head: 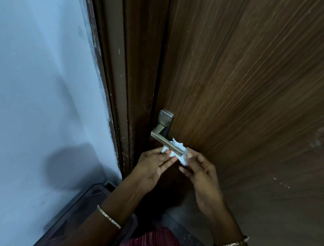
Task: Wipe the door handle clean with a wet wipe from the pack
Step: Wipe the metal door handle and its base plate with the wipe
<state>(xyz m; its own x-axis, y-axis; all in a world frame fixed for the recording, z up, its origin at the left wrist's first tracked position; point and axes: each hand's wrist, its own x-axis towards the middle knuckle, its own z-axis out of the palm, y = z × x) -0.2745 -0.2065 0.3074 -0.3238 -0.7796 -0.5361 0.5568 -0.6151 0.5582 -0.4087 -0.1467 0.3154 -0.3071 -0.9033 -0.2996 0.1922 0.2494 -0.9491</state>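
The left hand [153, 166] and right hand [201, 174] each pinch an end of the wet wipe [183, 159], which is looped round the door handle [164, 140] between them.

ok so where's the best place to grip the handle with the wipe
Probably the long straight bar of the handle, near its free end, coming from below. The bar stands off the door, leaving room for fingers behind, and the wipe sits under that end, pinched by the left hand and right hand.
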